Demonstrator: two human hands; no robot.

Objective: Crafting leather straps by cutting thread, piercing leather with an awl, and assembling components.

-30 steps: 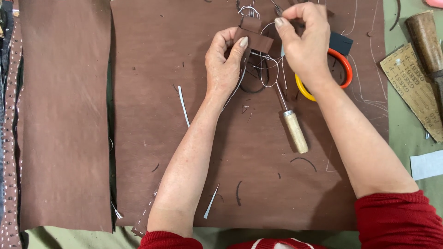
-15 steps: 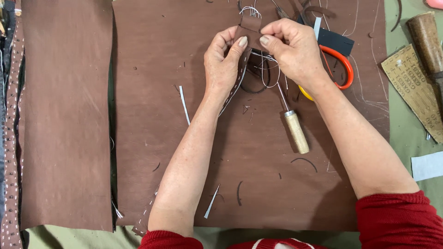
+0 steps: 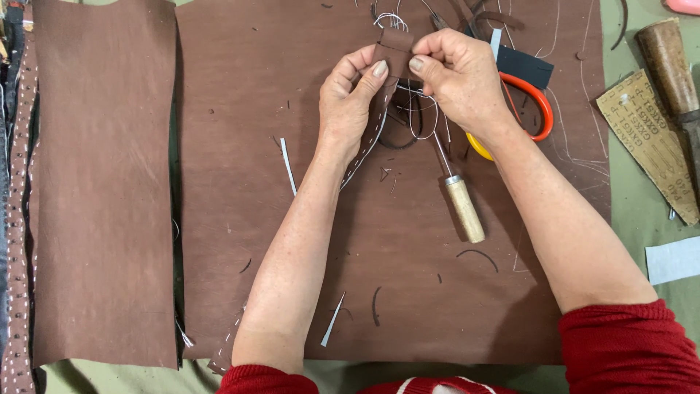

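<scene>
While the narrow brown leather strap with white stitching is held above the large brown leather sheet, its upper end is pinched by the left hand and the right hand, fingers closed. The white thread should be kept taut, clear of the wooden-handled awl.

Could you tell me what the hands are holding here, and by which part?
Both the left hand and the right hand pinch the top end of a stitched brown leather strap between thumb and fingertips.
</scene>
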